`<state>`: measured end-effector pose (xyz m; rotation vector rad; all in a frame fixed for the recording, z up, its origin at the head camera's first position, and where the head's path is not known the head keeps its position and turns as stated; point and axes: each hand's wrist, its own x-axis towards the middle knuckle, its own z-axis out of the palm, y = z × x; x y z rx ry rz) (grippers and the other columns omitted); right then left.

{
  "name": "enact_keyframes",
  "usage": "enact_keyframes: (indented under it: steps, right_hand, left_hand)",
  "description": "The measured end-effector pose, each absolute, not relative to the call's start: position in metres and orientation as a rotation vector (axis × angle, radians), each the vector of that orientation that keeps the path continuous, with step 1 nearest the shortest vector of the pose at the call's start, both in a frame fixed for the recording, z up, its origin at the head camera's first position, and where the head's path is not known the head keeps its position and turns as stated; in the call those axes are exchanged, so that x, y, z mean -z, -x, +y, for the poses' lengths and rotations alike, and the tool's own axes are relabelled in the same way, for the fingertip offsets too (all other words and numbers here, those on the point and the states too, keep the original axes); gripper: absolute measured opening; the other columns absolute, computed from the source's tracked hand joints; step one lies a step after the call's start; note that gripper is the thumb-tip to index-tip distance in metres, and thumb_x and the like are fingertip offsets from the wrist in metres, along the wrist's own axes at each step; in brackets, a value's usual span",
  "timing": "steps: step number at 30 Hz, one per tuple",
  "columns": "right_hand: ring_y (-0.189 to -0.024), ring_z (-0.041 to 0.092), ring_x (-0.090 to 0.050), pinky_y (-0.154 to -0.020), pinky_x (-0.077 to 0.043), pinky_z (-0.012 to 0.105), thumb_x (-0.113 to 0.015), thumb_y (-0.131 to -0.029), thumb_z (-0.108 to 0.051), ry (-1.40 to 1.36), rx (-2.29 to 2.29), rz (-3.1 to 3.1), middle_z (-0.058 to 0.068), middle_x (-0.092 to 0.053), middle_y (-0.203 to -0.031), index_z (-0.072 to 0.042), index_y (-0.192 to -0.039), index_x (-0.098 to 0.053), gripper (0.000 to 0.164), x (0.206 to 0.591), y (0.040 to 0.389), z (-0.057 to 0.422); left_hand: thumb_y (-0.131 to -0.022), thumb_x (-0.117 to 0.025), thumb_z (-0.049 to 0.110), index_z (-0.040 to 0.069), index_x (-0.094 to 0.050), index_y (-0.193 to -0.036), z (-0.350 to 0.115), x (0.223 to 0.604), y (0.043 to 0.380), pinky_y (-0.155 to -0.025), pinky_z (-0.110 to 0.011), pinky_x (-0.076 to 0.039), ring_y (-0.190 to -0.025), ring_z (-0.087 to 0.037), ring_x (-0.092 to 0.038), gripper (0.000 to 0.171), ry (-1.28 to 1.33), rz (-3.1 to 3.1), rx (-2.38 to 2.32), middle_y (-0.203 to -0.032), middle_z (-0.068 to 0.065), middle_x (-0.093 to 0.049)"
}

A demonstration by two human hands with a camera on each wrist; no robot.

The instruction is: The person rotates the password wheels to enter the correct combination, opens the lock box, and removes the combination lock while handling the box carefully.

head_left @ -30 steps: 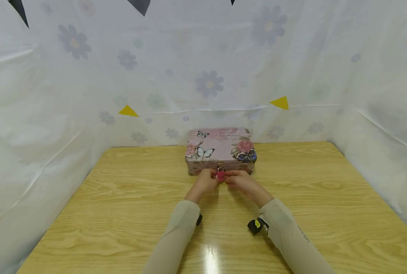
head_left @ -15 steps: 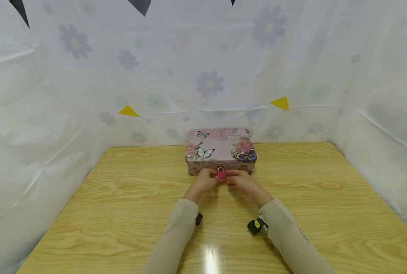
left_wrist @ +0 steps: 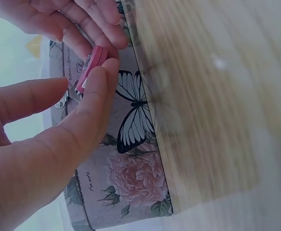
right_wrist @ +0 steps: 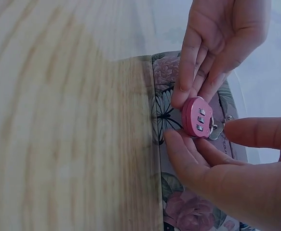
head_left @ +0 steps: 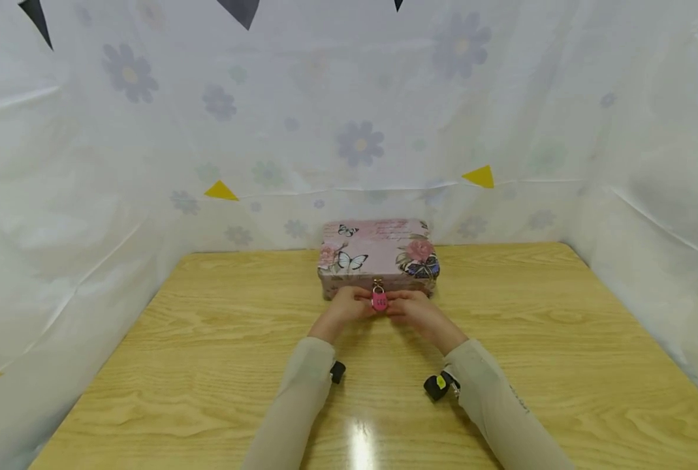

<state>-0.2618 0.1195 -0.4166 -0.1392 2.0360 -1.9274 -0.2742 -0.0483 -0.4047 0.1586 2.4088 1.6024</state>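
A pink three-dial combination padlock [head_left: 379, 301] hangs by its shackle from the clasp [head_left: 377, 282] on the front of a pink box [head_left: 378, 245] with butterflies and roses. From the left side, my left hand [head_left: 347, 305] touches the padlock with its fingertips; the left wrist view shows its thumb standing apart from the lock. My right hand [head_left: 420, 312] is at the lock's other side, fingertips against or just beside its body. Its thumb [right_wrist: 251, 132] points toward the clasp without pinching the lock. The dials [right_wrist: 201, 119] face outward in the right wrist view.
The box stands at the back of a wooden table [head_left: 219, 365], close to a white flowered curtain [head_left: 290, 130]. White sheeting also hangs at both sides. Black wrist cameras sit under the sleeves, the right one [head_left: 438, 386] near the tabletop.
The padlock's face has tipped up slightly, so its dials show more plainly. My left hand has shifted a little up and left; my right hand has hardly moved.
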Motion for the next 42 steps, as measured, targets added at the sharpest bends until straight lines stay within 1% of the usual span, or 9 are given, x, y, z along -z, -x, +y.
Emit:
enact_keyframes:
  steps: [2, 3, 6, 10, 14, 18, 25, 36, 42]
  right_hand:
    - [-0.112, 0.037, -0.057, -0.099, -0.047, 0.044, -0.043, -0.096, 0.004, 0.142, 1.928, 2.03, 0.035, -0.048, -0.131, 0.021, -0.133, -0.038, 0.041, 0.418, 0.262, 0.12]
    - [-0.108, 0.033, -0.059, -0.097, -0.049, 0.042, -0.044, -0.095, 0.004, 0.138, 1.929, 2.024, 0.034, -0.05, -0.129, 0.02, -0.133, -0.039, 0.041, 0.419, 0.262, 0.12]
    - [-0.097, 0.023, -0.063, -0.091, -0.053, 0.037, -0.047, -0.094, 0.004, 0.132, 1.925, 2.004, 0.027, -0.06, -0.118, 0.02, -0.131, -0.042, 0.041, 0.421, 0.264, 0.12]
    - [-0.084, 0.013, -0.062, -0.083, -0.055, 0.03, -0.05, -0.095, 0.002, 0.1, 1.921, 1.984, 0.01, -0.065, -0.099, 0.018, -0.129, -0.046, 0.038, 0.422, 0.268, 0.119]
    - [-0.077, 0.011, -0.062, -0.078, -0.056, 0.027, -0.049, -0.097, -0.002, 0.09, 1.918, 1.958, 0.004, -0.065, -0.088, 0.019, -0.125, -0.049, 0.035, 0.422, 0.273, 0.116]
    - [-0.076, 0.011, -0.063, -0.077, -0.056, 0.026, -0.047, -0.098, -0.006, 0.094, 1.91, 1.924, 0.005, -0.065, -0.086, 0.018, -0.123, -0.05, 0.034, 0.421, 0.277, 0.111]
    - [-0.07, 0.01, -0.06, -0.071, -0.055, 0.023, -0.048, -0.097, -0.005, 0.008, 1.924, 1.905, 0.004, -0.063, -0.08, 0.016, -0.116, -0.054, 0.03, 0.419, 0.279, 0.106]
    - [-0.074, 0.011, -0.062, -0.073, -0.054, 0.025, -0.052, -0.093, -0.003, -0.067, 2.034, 1.87, 0.001, -0.065, -0.081, 0.013, -0.109, -0.059, 0.024, 0.425, 0.279, 0.104]
    - [-0.078, 0.009, -0.062, -0.075, -0.053, 0.025, -0.053, -0.095, -0.005, -0.076, 2.075, 1.876, -0.002, -0.066, -0.083, 0.012, -0.116, -0.058, 0.027, 0.428, 0.276, 0.104]
  left_hand:
    - [-0.083, -0.06, -0.008, -0.015, -0.057, -0.118, -0.049, 0.412, 0.28, -0.084, -0.034, -0.056, -0.094, -0.029, -0.066, 0.036, -0.124, 2.34, -1.648, -0.104, -0.026, -0.067]
    - [-0.083, -0.061, -0.008, -0.016, -0.057, -0.116, -0.051, 0.421, 0.286, -0.079, -0.033, -0.058, -0.089, -0.029, -0.068, 0.034, -0.153, 2.267, -1.719, -0.099, -0.026, -0.067]
    - [-0.086, -0.062, -0.007, -0.016, -0.056, -0.114, -0.051, 0.429, 0.292, -0.076, -0.032, -0.059, -0.084, -0.029, -0.07, 0.03, -0.103, 2.167, -1.774, -0.096, -0.025, -0.067]
    - [-0.092, -0.055, -0.007, -0.018, -0.052, -0.117, -0.047, 0.417, 0.283, -0.082, -0.038, -0.057, -0.09, -0.036, -0.068, 0.027, -0.02, 2.114, -1.78, -0.104, -0.033, -0.063]
    - [-0.095, -0.048, -0.008, -0.021, -0.05, -0.117, -0.048, 0.407, 0.278, -0.086, -0.041, -0.055, -0.096, -0.04, -0.066, 0.026, -0.041, 2.097, -1.772, -0.108, -0.037, -0.059]
    - [-0.096, -0.044, -0.009, -0.02, -0.048, -0.118, -0.052, 0.4, 0.277, -0.087, -0.043, -0.055, -0.096, -0.041, -0.065, 0.026, -0.035, 2.091, -1.763, -0.107, -0.035, -0.06]
    - [-0.094, -0.045, -0.011, -0.019, -0.05, -0.113, -0.052, 0.401, 0.28, -0.082, -0.04, -0.057, -0.083, -0.034, -0.069, 0.021, -0.017, 2.106, -1.751, -0.094, -0.027, -0.063]
    - [-0.094, -0.046, -0.012, -0.018, -0.048, -0.11, -0.049, 0.402, 0.278, -0.082, -0.042, -0.057, -0.088, -0.041, -0.068, 0.017, 0.016, 2.114, -1.768, -0.1, -0.038, -0.061]
    - [-0.093, -0.047, -0.012, -0.018, -0.05, -0.107, -0.048, 0.399, 0.276, -0.081, -0.042, -0.057, -0.089, -0.041, -0.068, 0.015, -0.003, 2.117, -1.757, -0.1, -0.038, -0.062]
